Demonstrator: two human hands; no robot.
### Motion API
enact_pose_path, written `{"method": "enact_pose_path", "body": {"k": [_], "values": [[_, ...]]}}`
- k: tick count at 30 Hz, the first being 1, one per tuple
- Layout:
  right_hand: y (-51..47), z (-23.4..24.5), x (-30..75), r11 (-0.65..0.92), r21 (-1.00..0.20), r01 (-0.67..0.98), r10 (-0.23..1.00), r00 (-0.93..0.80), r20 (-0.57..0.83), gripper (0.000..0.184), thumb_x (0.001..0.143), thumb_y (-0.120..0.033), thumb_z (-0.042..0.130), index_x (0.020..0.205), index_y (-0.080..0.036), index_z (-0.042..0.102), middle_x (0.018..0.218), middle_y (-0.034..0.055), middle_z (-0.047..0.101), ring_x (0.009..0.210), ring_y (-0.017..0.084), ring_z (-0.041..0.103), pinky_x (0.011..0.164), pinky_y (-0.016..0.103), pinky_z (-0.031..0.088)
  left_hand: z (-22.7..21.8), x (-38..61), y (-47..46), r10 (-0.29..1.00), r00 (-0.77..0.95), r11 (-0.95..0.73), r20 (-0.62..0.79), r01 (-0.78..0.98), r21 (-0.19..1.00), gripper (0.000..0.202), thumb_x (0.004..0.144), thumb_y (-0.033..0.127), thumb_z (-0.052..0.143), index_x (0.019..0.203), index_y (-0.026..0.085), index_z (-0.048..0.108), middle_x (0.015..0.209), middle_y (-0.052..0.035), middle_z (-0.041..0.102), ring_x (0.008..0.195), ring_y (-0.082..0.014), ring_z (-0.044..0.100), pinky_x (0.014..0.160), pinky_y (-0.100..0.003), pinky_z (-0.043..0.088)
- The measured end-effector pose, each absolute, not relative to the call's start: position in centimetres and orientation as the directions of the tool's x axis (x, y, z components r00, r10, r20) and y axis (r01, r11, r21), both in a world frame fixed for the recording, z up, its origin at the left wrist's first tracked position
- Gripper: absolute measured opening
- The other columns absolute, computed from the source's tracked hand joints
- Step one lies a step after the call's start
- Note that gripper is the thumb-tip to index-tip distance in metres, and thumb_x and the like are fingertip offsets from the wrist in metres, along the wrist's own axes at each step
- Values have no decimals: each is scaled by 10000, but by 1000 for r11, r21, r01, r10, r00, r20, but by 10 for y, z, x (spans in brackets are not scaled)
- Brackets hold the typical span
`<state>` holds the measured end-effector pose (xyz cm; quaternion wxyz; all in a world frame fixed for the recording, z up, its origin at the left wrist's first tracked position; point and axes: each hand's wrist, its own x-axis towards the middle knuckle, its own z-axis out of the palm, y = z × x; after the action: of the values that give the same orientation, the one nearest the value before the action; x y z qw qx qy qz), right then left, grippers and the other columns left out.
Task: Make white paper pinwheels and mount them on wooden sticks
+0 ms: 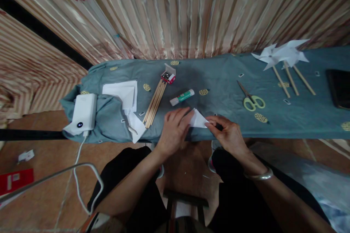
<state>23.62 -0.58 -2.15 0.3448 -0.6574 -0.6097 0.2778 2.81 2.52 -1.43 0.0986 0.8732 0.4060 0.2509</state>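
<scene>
A small folded piece of white paper [199, 119], triangular in outline, lies at the front edge of the cloth-covered table between my hands. My left hand [177, 125] presses on its left side with bent fingers, which hide that edge. At the paper's right corner, my right hand [226, 131] pinches it between thumb and forefinger. A short dark object [219, 126], too unclear to name, shows at the right hand's fingers. Just beyond the paper lies a green and white glue stick [182, 97].
Wooden sticks [155, 103] lie left, below an open small red box [168, 75] of shiny metal pieces. Farther left are white paper sheets [128, 96] and a white power bank [85, 111] with a cable. Green-handled scissors [251, 101], paper pinwheels [284, 55] and a black device [339, 88] lie right.
</scene>
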Motion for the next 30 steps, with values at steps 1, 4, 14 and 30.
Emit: {"method": "enact_pose_path", "body": {"k": [1,4,14,30], "values": [[-6,-21,236,-16,-789,615,993,99,58,211,833,-362,600,942,-232,726,829,37,715,768,205,663,757,353,523,-16,30,20,700,607,-712,376,628,313,362,958,203,432,1310,181,514,1360,-126,568,1305,-236,458,1041,-443,363],[-5,-19,236,-29,-784,620,992,115,54,210,821,-357,611,940,-232,730,831,34,725,763,204,666,760,352,527,-27,36,3,592,728,-803,345,568,177,400,965,143,351,1349,136,465,1414,-121,526,1410,-210,338,1139,-446,272],[-5,-14,235,-58,-760,648,987,150,53,199,806,-346,620,921,-229,731,822,28,737,757,201,681,756,338,538,-45,43,-7,645,746,-763,166,618,186,570,957,296,396,1457,54,267,1548,-195,298,1481,-276,138,1178,-518,213],[-3,-15,234,-66,-734,676,985,160,59,196,812,-367,607,893,-229,721,777,25,723,702,199,665,717,333,536,-39,48,-3,659,744,-747,110,632,205,632,957,416,390,1453,41,276,1538,-209,311,1464,-295,210,1175,-524,205]]}}
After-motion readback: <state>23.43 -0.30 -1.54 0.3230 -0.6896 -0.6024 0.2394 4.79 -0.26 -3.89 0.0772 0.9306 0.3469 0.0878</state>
